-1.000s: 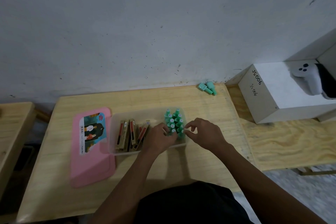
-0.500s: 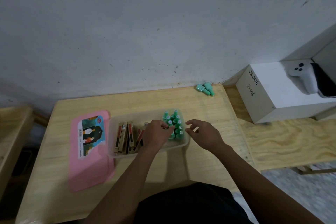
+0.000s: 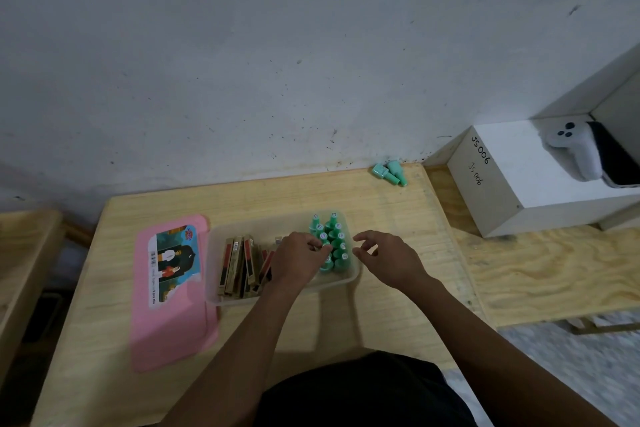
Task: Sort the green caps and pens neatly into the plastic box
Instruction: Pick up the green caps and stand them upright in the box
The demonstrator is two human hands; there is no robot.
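my left hand (image 3: 298, 262) is inside the clear plastic box (image 3: 341, 282), fingers curled and pinched at one of the green caps (image 3: 330, 243) standing upright in a tight cluster at the box's right end; whether i actually grip it or only touch it i cannot tell. my right hand (image 3: 388, 260) hovers just beside the box's right wall, fingers loosely curved and parted, holding nothing. left of my left hand, the brown and red pens (image 3: 240, 265) lie side by side in the box, some leaning on each other. the pink lid (image 3: 173, 322) lies flat on the wooden table (image 3: 277, 194), touching the box's left edge. two more loose caps (image 3: 389, 173) lie on their sides at the table's far right corner, near the wall. a white box (image 3: 512, 184) with handwriting sits on the next bench to the right, with a white controller (image 3: 575, 149) on top.
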